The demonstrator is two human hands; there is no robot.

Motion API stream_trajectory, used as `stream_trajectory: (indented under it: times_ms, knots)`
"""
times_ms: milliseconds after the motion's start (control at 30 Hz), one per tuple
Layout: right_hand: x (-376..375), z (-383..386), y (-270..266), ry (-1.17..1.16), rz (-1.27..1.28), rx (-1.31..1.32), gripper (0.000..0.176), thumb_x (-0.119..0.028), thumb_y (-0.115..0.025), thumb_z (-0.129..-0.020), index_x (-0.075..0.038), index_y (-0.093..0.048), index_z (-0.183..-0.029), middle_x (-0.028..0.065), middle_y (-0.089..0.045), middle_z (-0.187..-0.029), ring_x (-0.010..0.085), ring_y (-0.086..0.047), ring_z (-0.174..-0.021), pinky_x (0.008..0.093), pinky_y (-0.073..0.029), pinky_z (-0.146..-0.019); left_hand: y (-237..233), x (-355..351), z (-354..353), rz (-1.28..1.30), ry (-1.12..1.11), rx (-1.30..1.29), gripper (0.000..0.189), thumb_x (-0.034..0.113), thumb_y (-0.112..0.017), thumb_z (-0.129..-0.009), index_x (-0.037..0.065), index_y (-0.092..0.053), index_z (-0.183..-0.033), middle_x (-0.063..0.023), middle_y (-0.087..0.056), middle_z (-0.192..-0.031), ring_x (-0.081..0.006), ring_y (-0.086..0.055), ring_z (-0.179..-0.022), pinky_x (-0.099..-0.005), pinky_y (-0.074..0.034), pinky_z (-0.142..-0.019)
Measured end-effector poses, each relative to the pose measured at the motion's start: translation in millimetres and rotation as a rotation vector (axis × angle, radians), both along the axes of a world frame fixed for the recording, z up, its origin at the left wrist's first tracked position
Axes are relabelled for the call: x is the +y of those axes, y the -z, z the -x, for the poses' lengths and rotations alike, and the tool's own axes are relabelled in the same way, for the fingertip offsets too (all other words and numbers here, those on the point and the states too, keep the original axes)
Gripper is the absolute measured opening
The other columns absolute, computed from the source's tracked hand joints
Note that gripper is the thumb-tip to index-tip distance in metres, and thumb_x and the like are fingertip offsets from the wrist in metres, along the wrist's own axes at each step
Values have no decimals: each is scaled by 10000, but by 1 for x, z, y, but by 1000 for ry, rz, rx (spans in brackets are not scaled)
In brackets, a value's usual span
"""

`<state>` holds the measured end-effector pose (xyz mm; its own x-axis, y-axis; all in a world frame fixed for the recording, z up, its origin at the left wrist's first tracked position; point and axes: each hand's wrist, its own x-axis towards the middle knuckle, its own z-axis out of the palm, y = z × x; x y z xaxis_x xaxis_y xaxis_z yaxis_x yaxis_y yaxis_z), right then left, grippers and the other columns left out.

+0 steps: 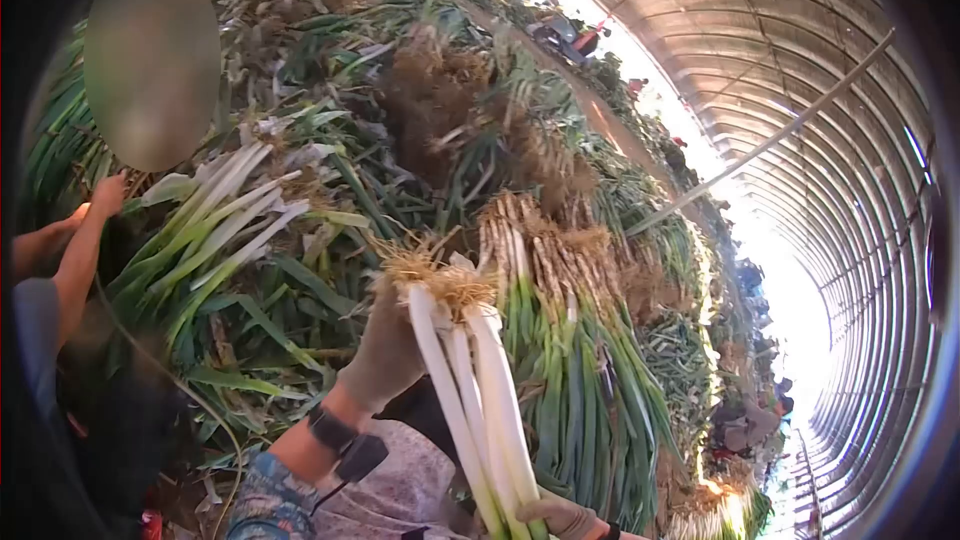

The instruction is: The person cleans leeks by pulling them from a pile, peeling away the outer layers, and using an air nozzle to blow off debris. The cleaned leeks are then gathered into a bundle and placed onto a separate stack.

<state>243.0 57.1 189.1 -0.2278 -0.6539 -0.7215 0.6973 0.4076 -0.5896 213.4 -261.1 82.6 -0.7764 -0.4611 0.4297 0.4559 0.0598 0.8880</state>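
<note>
The bunch of green onions (502, 390) is held tilted, bushy brown roots upward, its thick white stalks becoming pale green below.

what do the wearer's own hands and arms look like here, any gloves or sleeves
Both the left hand and right hand appear to wear plain tan-grey gloves. The left arm has a blue patterned sleeve, a dark wrist strap and a boxy black device with a thin dark cable. The right wrist shows a dark band; its sleeve isn't clear.
</note>
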Motion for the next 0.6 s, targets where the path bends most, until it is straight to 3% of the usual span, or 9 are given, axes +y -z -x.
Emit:
stream_trajectory:
  times_ms: [67,100,233,300,333,400,500,567,600]
  knots:
    - [27,7,40,-21,45,3,706,-213,-671,-866,-6,-387,-1478,171,-629,-1236,275,-653,-1047,374,-543,-921,3,-15,7,190,-108,-46,301,325,-590,-945,56,-591,-1079,-58,-645,-964,-223,-619,-1008,-413,-491,-907]
    - [24,6,39,-20,46,-1,694,-211,-667,-868,-3,-395,-1472,169,-630,-1234,272,-654,-1043,372,-544,-916,2,-17,6,33,-41,-45,242,242,-631,-884,55,-630,-1038,-82,-655,-985,-247,-600,-1025,-460,-436,-989]
    - [23,-11,14,91,73,86,635,-212,-639,-889,7,-430,-1447,160,-633,-1240,258,-654,-1045,354,-543,-910,17,-30,17,-391,409,123,237,154,-571,-950,24,-616,-1143,-111,-665,-1063,-231,-631,-993,-377,-532,-901]
    - [36,-20,5,148,44,106,627,-215,-633,-893,7,-433,-1445,160,-632,-1242,256,-652,-1048,351,-543,-909,45,-36,30,-459,546,89,283,165,-558,-976,19,-601,-1215,-121,-659,-1146,-223,-617,-1072,-375,-540,-906]
    - [27,-19,12,100,39,67,623,-217,-631,-896,7,-435,-1443,160,-632,-1243,255,-652,-1050,349,-544,-908,67,-33,37,-414,482,46,307,171,-552,-989,17,-594,-1251,-126,-655,-1188,-218,-610,-1111,-375,-543,-908]
    - [9,-11,21,3,14,9,616,-220,-626,-900,7,-439,-1441,160,-632,-1245,254,-650,-1053,345,-544,-908,114,-38,33,-23,18,-143,241,223,-590,-985,64,-654,-1154,-94,-663,-991,-180,-628,-963,-364,-557,-745]
    - [30,-2,3,139,-66,193,602,-213,-607,-916,8,-434,-1448,154,-627,-1262,237,-637,-1091,339,-532,-930,70,-46,183,664,-207,-552,257,210,-564,-992,46,-660,-1165,-92,-675,-1040,-188,-629,-997,-363,-535,-831]
    - [30,8,0,86,-30,63,600,-202,-605,-920,0,-428,-1456,146,-622,-1276,228,-628,-1112,341,-527,-942,75,-133,189,1072,-479,-858,238,200,-546,-986,46,-659,-1127,-72,-677,-989,-191,-634,-935,-377,-527,-813]
    - [30,-7,-18,154,-61,163,583,-212,-622,-918,-21,-458,-1444,111,-651,-1220,222,-643,-1075,355,-533,-925,81,-170,170,1230,-577,-867,216,195,-537,-978,51,-657,-1086,-52,-675,-922,-192,-639,-861,-391,-526,-767]
